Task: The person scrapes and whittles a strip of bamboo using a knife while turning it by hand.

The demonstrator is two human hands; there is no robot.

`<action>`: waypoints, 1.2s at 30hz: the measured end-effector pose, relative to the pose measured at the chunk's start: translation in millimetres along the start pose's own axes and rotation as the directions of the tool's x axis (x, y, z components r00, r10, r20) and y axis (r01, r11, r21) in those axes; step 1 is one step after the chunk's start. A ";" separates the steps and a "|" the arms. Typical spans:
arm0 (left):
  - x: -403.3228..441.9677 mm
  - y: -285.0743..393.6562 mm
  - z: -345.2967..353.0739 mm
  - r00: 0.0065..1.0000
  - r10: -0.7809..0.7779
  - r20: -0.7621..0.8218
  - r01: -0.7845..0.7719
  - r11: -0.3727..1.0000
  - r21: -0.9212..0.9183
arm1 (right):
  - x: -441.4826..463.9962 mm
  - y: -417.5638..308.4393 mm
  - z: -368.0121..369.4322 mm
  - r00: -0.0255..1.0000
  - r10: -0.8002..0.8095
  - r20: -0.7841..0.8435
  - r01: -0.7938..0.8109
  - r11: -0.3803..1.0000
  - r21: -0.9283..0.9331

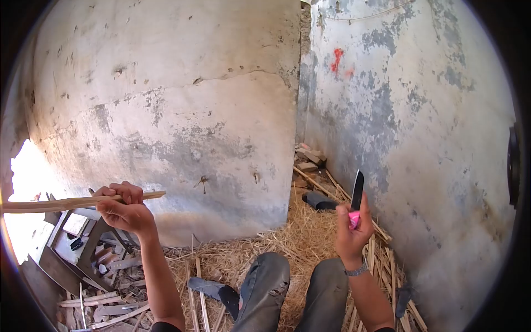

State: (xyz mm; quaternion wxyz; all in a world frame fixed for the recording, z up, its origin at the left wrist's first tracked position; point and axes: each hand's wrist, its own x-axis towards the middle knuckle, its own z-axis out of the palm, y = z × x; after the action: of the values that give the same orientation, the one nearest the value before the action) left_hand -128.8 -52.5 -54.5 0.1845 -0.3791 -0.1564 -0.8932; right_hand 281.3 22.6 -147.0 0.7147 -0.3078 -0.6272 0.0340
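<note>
My left hand [123,206] is closed round a long pale wooden strip [50,205], held level at the left. The strip's short end pokes out past my fingers to the right, and its other end runs out of view. On the right, my right hand [354,228] grips a knife [358,191] by its pink handle [354,219]. Its dark blade points upward, apart from the wooden strip. My fingers partly hide the handle.
Straw-like shavings [301,238] cover the floor round my legs [265,290]. Split strips [381,265] lie by the right wall [442,182]. Wood scraps [119,299] and a dark wooden frame [83,238] are at the left. A cracked wall [166,127] stands ahead.
</note>
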 end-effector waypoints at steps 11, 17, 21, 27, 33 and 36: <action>-133.4 -180.8 -128.4 0.784 -0.590 0.194 0.367 0.691 0.623 | -49.9 34.1 -11.3 0.982 0.180 0.050 -0.182 0.983 0.020; -217.6 -58.0 -156.1 0.642 -0.683 0.349 0.554 0.728 0.404 | -53.8 24.5 -31.8 0.970 0.239 0.045 -0.241 0.970 0.038; -218.4 18.8 -108.1 0.492 -0.817 0.301 0.785 0.566 0.252 | -53.8 -1.0 -25.8 0.969 0.243 0.050 -0.248 0.958 0.147; -235.4 111.9 -17.3 0.420 -0.870 0.257 0.907 0.401 -0.126 | -63.9 -93.2 -37.6 0.815 0.370 0.447 -0.455 0.885 0.097; -289.2 173.9 -14.9 0.352 -0.788 0.506 0.841 0.504 0.199 | -114.9 -140.3 -52.3 0.843 0.155 0.516 -0.207 0.977 0.043; -305.7 180.3 -38.9 0.059 -0.811 0.582 0.931 0.255 0.260 | -128.7 -137.2 -65.4 0.890 0.225 0.396 -0.226 0.973 -0.044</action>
State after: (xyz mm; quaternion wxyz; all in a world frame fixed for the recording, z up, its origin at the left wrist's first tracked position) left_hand 124.8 -163.5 -279.8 -0.4916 -0.4877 -0.3194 -0.6469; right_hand 267.7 -170.2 -195.0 0.5636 -0.3639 -0.7195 0.1794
